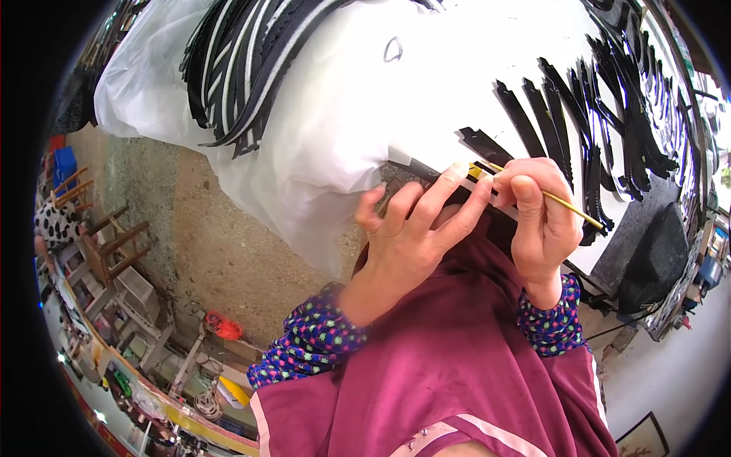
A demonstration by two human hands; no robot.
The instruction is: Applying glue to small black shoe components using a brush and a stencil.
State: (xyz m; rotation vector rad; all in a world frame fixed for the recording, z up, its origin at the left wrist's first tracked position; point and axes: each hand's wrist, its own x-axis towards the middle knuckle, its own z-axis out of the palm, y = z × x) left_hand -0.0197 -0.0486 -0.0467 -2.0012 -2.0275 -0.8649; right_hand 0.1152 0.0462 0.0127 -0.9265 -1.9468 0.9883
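My left hand (411,225) is at the near edge of the white-covered table, its thumb and index finger closed on a black strip (423,172). A small yellow patch (477,171) shows by those fingertips; what it belongs to is unclear. Pinched in my right hand (544,228) is a thin yellow stick (567,204), slanting, with its far end against the work between both hands. Whether that end carries a brush or a point is too small to make out. A loose black strip (487,143) lies just beyond my fingers.
Several black strips (556,122) spread over the table's right side. Long black and white strips (251,68) lie in a bundle on white plastic sheeting (304,152) at far left. A black mesh piece (656,259) sits right. Wooden stools (114,244) stand on the floor.
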